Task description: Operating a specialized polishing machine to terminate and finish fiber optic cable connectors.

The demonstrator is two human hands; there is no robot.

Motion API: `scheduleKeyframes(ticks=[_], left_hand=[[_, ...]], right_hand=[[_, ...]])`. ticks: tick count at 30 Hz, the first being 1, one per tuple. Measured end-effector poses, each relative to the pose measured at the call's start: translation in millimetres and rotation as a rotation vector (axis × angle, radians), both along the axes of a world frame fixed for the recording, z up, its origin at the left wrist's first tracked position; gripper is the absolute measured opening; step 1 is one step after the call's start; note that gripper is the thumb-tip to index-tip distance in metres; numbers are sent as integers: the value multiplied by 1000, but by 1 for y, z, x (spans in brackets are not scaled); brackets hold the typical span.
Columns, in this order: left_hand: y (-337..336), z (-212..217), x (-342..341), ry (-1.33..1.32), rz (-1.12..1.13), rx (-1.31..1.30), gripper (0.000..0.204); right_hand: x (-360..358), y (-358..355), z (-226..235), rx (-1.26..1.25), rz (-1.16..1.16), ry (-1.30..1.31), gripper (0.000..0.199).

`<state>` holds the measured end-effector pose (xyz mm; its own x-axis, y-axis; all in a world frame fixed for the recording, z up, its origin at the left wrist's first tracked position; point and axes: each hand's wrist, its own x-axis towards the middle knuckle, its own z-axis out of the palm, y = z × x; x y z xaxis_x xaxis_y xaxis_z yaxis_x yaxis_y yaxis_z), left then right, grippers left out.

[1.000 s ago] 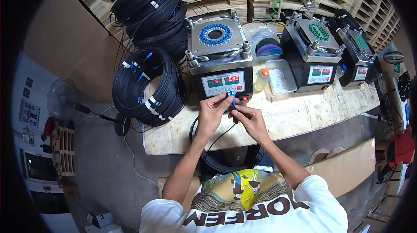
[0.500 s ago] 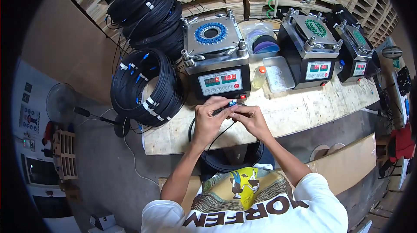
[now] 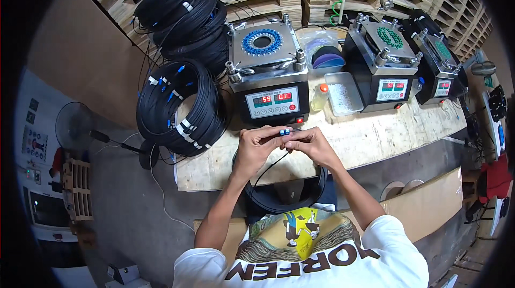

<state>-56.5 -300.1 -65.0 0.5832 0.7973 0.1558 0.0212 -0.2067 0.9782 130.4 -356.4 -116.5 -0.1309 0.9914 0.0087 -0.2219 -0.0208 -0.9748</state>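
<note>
Just in front of the nearest polishing machine (image 3: 273,97), my left hand (image 3: 255,148) pinches a pair of small blue fibre-optic connectors (image 3: 285,132) that stand side by side. From the other side, my right hand (image 3: 314,146) closes thumb and forefinger on the same connectors. A thin black cable (image 3: 272,168) runs down from my fingers to a black cable coil (image 3: 289,206) at my lap, below the table's front edge. The machine carries a ring of blue holders (image 3: 245,44) on its top plate. Fingers hide the rear of the connectors.
Black cable coils with blue-tipped ends (image 3: 185,127) stand left on the wooden table (image 3: 370,140). Two more machines (image 3: 387,68) with green holders stand right. Between them are a bottle with an orange cap (image 3: 320,97), a plastic tub (image 3: 344,93) and coloured discs (image 3: 327,57).
Both hands have shifted slightly, and the connectors have turned so that two blue pieces now show side by side. The digits on the machines' displays have changed.
</note>
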Motion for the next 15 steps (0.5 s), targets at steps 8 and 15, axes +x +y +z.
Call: scheduleKeyframes(ticks=[8,15], left_hand=[[-2,-4,1,55,3,-88,16],[-7,-10,3,-133,51,-267,18]], right_hand=[[21,5,-1,28,243,-185,34],[133,51,-23,-68,-58,-522,37]])
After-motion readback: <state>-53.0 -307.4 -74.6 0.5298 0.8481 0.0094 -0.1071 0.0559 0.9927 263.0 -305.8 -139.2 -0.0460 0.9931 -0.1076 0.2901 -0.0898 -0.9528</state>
